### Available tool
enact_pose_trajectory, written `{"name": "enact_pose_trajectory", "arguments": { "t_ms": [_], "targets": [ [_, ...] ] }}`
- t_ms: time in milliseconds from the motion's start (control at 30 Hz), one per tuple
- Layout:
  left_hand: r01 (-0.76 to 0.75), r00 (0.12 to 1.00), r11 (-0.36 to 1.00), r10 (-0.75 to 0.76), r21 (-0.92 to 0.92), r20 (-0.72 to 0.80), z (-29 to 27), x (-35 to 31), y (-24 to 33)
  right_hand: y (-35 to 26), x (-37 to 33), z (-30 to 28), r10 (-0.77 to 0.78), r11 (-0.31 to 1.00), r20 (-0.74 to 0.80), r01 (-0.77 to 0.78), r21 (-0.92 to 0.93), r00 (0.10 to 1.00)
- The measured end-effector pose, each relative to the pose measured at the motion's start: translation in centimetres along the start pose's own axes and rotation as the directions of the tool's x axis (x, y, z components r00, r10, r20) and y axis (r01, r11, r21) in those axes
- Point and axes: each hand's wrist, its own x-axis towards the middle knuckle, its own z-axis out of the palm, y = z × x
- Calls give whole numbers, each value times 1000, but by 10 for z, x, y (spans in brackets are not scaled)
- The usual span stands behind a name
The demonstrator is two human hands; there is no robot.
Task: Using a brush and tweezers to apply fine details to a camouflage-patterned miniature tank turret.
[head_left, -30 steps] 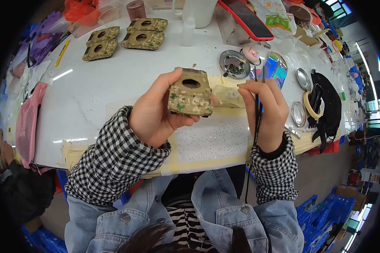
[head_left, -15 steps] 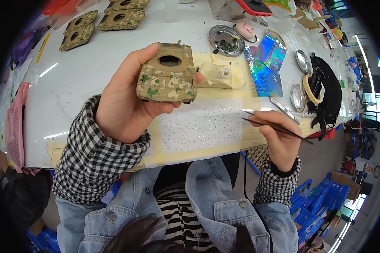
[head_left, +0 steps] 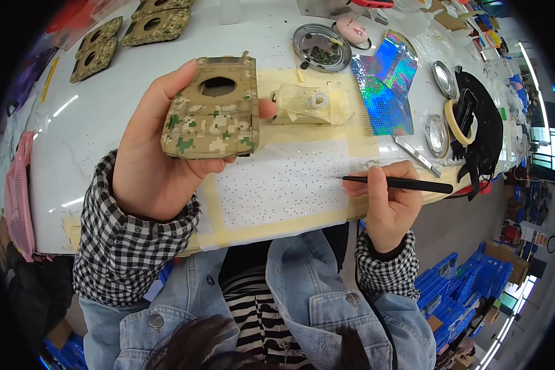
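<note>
My left hand (head_left: 151,163) is closed around a camouflage-painted model tank hull (head_left: 213,129), holding it up over the table. A round opening shows in the hull's top. Between the fingers of my right hand (head_left: 388,203) is a pair of black tweezers (head_left: 413,184), lying nearly level with the tips pointing left. Those tips hover over the right part of a white sheet (head_left: 277,213) scattered with many tiny specks. Behind the sheet, near the hull, sits a tape-covered block (head_left: 299,102) with a small white ring on top.
More camouflage hulls (head_left: 157,24) stand at the back left. A round metal dish (head_left: 299,37) holds small dark green parts. Right of it lie a pink rounded case (head_left: 351,29), shiny holographic film (head_left: 382,92), a knife (head_left: 416,155), a tape roll (head_left: 456,132) and a black bag (head_left: 484,123).
The hull in my left hand has shifted left and a little nearer me. My right hand has moved left, and the tweezers have turned more level, their tips closer together. The view has shifted slightly.
</note>
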Motion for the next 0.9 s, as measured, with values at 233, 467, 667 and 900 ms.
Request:
{"name": "enact_pose_trajectory", "arguments": {
  "t_ms": [233, 467, 667, 900],
  "targets": [
    [-21, 999, 1000, 21, 1, -41, 3, -1, -1, 1, 1, 12, 10, 998, -98, -16, -63, 995],
    [-29, 999, 999, 30, 18, -28, 1, -1, -1, 4, 1, 14, -23, 995, -106, 12, -102, 994],
    [-23, 1000, 1000, 22, 14, 8, -1, -1, -1, 4, 1, 14, -31, 993, -99, 19, -114, 995],
    [-14, 1000, 1000, 14, 11, 4, 0, -1, 0, 5, 2, 14, -52, 991, -88, 40, -130, 995]
  ]
}}
